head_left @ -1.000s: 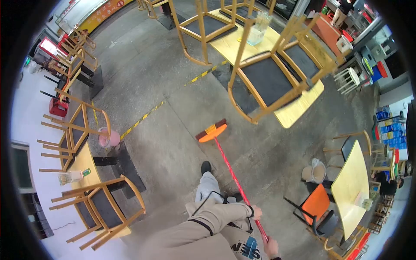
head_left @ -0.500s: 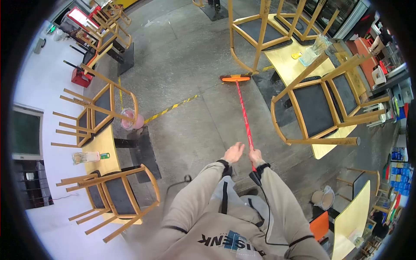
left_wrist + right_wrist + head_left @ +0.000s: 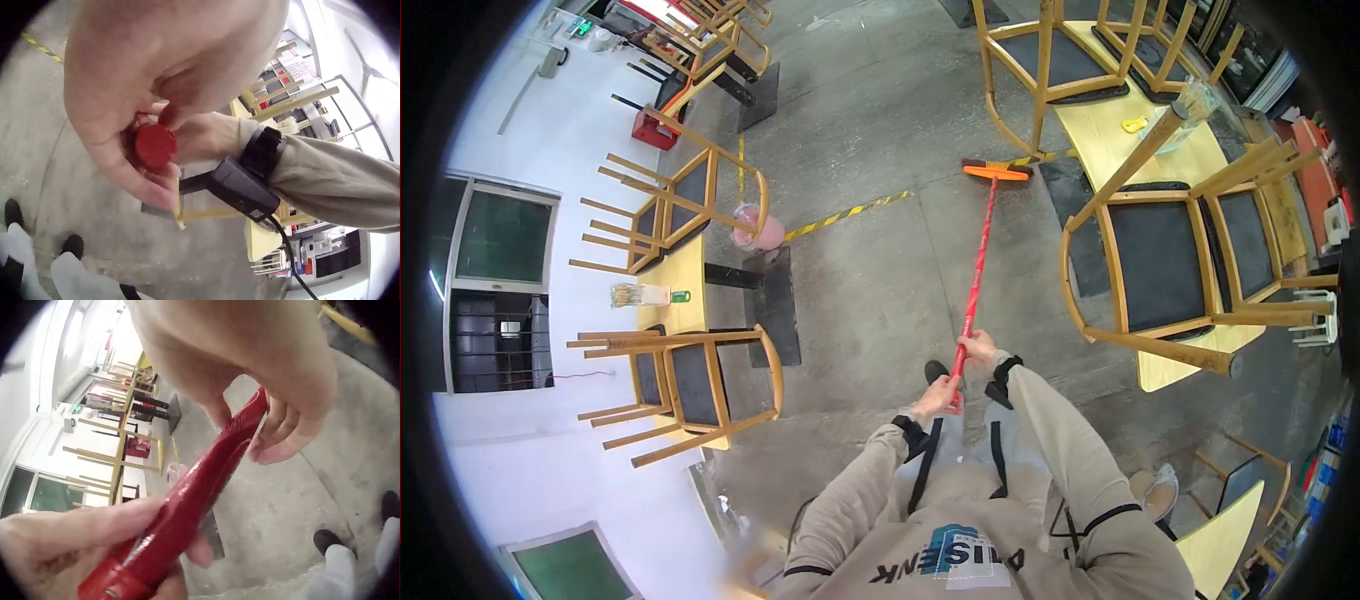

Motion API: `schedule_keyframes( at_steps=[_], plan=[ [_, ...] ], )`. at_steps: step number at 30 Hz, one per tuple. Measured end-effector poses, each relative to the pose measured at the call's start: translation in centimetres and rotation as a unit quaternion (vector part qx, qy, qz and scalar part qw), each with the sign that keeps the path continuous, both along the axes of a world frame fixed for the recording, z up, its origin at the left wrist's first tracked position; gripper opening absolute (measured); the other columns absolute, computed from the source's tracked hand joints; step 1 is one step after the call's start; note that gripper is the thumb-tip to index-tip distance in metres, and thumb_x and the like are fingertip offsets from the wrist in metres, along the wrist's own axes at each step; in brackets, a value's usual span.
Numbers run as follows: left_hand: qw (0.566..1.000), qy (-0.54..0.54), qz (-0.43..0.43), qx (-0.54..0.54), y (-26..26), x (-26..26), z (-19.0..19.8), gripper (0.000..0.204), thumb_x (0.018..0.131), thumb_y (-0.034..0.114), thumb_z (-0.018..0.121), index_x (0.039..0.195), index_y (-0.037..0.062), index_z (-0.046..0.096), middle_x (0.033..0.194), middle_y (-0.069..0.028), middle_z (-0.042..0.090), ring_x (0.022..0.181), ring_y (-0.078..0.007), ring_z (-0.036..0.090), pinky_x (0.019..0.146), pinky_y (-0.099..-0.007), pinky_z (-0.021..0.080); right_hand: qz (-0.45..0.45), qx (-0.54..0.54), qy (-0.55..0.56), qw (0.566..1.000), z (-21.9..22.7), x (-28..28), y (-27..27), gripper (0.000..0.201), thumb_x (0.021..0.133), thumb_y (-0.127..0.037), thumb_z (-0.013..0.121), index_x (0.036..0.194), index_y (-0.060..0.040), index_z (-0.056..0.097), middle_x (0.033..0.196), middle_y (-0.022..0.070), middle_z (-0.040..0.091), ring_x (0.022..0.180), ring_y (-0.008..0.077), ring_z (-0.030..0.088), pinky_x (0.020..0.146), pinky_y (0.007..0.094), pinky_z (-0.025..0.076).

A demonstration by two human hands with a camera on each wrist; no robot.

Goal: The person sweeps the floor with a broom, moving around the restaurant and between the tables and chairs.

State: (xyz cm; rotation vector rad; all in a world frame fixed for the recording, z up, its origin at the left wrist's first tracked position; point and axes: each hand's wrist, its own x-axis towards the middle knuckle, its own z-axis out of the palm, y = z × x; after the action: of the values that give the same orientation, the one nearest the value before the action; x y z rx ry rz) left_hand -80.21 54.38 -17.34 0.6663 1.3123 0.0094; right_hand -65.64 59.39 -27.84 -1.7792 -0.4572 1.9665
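A broom's orange head (image 3: pixel 997 172), with dark red and yellow bristles, is out ahead on the grey floor, close to the yellow-black tape by the right table's base. Its red handle (image 3: pixel 978 270) slants back toward the body. The left hand (image 3: pixel 937 397) grips the handle near its end; in the left wrist view, fingers curl round the handle's round red end (image 3: pixel 156 145). Farther up, the right hand (image 3: pixel 977 348) holds the handle, its thumb and fingers on either side of the red shaft (image 3: pixel 219 456) in the right wrist view.
Upturned wooden chairs (image 3: pixel 1155 265) rest on the right table (image 3: pixel 1170 370), their legs jutting outward. More upturned chairs (image 3: pixel 695 380) sit on the left table (image 3: pixel 675 290) by the white wall. A pink bucket (image 3: pixel 758 228) stands beside that table. A shoe (image 3: pixel 938 372) shows below the hands.
The broom head has moved forward, away from the body. The left hand left its higher grip, was off the handle half a second ago, and now holds the end below the right hand.
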Motion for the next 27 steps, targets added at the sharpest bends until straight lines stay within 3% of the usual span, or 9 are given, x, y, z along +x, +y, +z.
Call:
schedule_keyframes(
  at_steps=[1,7,10,14,21,22,23,25,27],
  plan=[
    [1.0,-0.018,-0.008,-0.007,-0.2,0.6,0.1,0.041,0.095,0.043,0.041,0.106,0.0031,0.044,0.08,-0.0077,0.057,0.068,-0.0187,0.06,0.066,-0.0361,0.053,-0.047,0.013,-0.028,0.998,0.4,0.6,-0.3,0.044,0.079,-0.033,0.064,0.108,-0.0033,0.048,0.087,0.0084,0.062,0.078,0.0204,0.063,0.061,0.0396,0.053],
    [0.998,-0.058,0.011,0.019,-2.6,1.1,2.0,0.037,0.096,0.037,0.04,0.106,0.0017,0.043,0.079,-0.0104,0.059,0.065,-0.0204,0.061,0.061,-0.0339,0.054,0.009,0.011,0.007,1.0,1.4,2.5,-1.4,0.049,0.08,-0.039,0.065,0.109,-0.0029,0.048,0.089,0.0088,0.061,0.075,0.0196,0.063,0.062,0.0378,0.054],
    [0.999,-0.03,0.011,0.009,-4.2,-1.9,3.8,0.038,0.096,0.036,0.04,0.108,-0.0001,0.042,0.079,-0.0118,0.059,0.065,-0.02,0.062,0.061,-0.032,0.054,0.073,-0.002,0.016,0.997,0.2,1.8,-1.5,0.055,0.081,-0.043,0.062,0.115,-0.0023,0.045,0.096,0.0109,0.06,0.075,0.0199,0.061,0.061,0.037,0.053],
    [0.999,-0.004,-0.019,0.036,-8.7,-7.7,6.0,0.041,0.096,0.036,0.04,0.11,-0.0024,0.041,0.079,-0.0115,0.06,0.067,-0.0184,0.062,0.061,-0.032,0.054,0.066,-0.01,0.004,0.998,-1.0,-0.4,-2.8,0.055,0.086,-0.042,0.057,0.121,-0.0036,0.039,0.101,0.0124,0.059,0.075,0.0237,0.061,0.064,0.0399,0.052],
    [0.996,0.041,-0.067,0.043,-19.7,-20.7,10.4,0.039,0.096,0.035,0.039,0.104,-0.0024,0.047,0.079,-0.0096,0.063,0.069,-0.0162,0.063,0.062,-0.0288,0.052,0.147,-0.13,0.053,0.979,-1.9,-11.8,-10.1,0.047,0.087,-0.046,0.049,0.108,-0.0048,0.054,0.107,0.0168,0.058,0.087,0.03,0.062,0.075,0.0448,0.052],
    [0.99,0.054,-0.118,0.056,-21.8,-23.3,10.5,0.04,0.096,0.036,0.039,0.104,-0.0022,0.048,0.08,-0.0091,0.064,0.069,-0.0161,0.063,0.061,-0.0284,0.051,0.142,-0.128,0.051,0.98,-2.5,-14.0,-11.9,0.047,0.087,-0.046,0.049,0.108,-0.0048,0.054,0.107,0.0168,0.058,0.087,0.03,0.062,0.075,0.0448,0.052],
    [0.981,0.066,-0.17,0.071,-23.6,-26.2,10.7,0.041,0.096,0.037,0.039,0.104,-0.0019,0.048,0.081,-0.0086,0.064,0.069,-0.0159,0.064,0.06,-0.0279,0.05,0.115,-0.128,0.05,0.984,-3.0,-16.3,-13.8,0.044,0.086,-0.044,0.05,0.107,-0.0048,0.054,0.107,0.0178,0.058,0.088,0.0315,0.062,0.075,0.0463,0.051],
    [0.986,0.067,-0.15,0.037,-27.6,-31.1,12.5,0.041,0.096,0.038,0.039,0.103,-0.0002,0.05,0.083,-0.0086,0.065,0.07,-0.0153,0.064,0.059,-0.0273,0.048,0.063,-0.132,0.06,0.987,-5.3,-21.0,-17.7,0.041,0.086,-0.04,0.05,0.107,-0.0049,0.051,0.106,0.0188,0.056,0.091,0.0341,0.059,0.077,0.0508,0.049],
    [0.982,0.093,-0.157,0.042,-32.2,-36.4,14.9,0.039,0.095,0.038,0.041,0.097,0.0001,0.049,0.079,-0.0125,0.065,0.072,-0.0237,0.065,0.066,-0.0359,0.049,-0.008,-0.136,0.123,0.983,-9.4,-26.9,-22.3,0.038,0.086,-0.036,0.049,0.109,-0.005,0.046,0.105,0.0188,0.053,0.093,0.0363,0.056,0.08,0.0568,0.046]
  ],
)
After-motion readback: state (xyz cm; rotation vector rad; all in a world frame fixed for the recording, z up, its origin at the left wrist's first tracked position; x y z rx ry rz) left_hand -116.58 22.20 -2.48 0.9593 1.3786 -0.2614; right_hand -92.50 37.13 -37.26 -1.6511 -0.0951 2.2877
